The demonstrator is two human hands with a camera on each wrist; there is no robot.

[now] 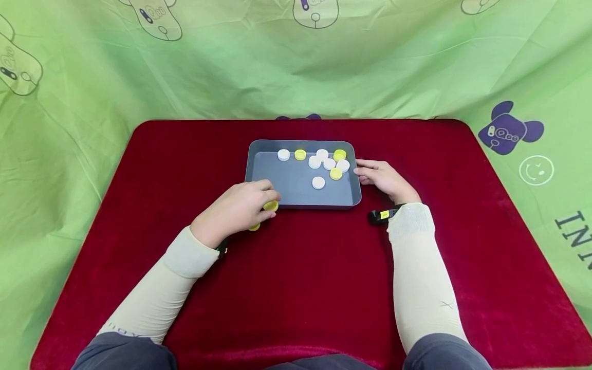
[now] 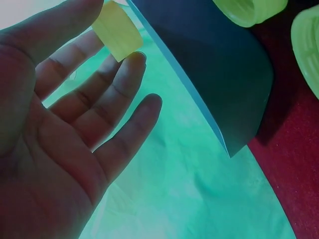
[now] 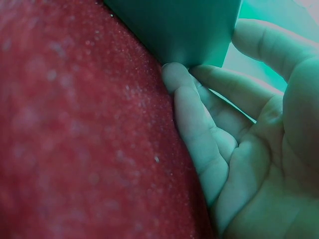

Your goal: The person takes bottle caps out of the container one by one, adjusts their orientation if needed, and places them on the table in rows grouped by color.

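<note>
My left hand (image 1: 240,208) pinches a yellow bottle cap (image 1: 271,206) between thumb and fingertips, just beside the near left corner of a grey rectangular tray (image 1: 300,187). In the left wrist view the held cap (image 2: 119,32) is close to the tray wall (image 2: 209,69). Another yellow cap (image 1: 254,227) lies on the table, partly hidden under that hand. With extended fingers my right hand (image 1: 384,177) touches the tray's right side. The right wrist view has its fingertips against the outer wall (image 3: 184,30), low by the cloth.
Several white caps (image 1: 318,183) and three yellow caps (image 1: 336,173) lie in the tray, mostly towards its far right. Dark red cloth (image 1: 305,288) covers the table. A green printed curtain (image 1: 259,67) hangs behind and at the sides.
</note>
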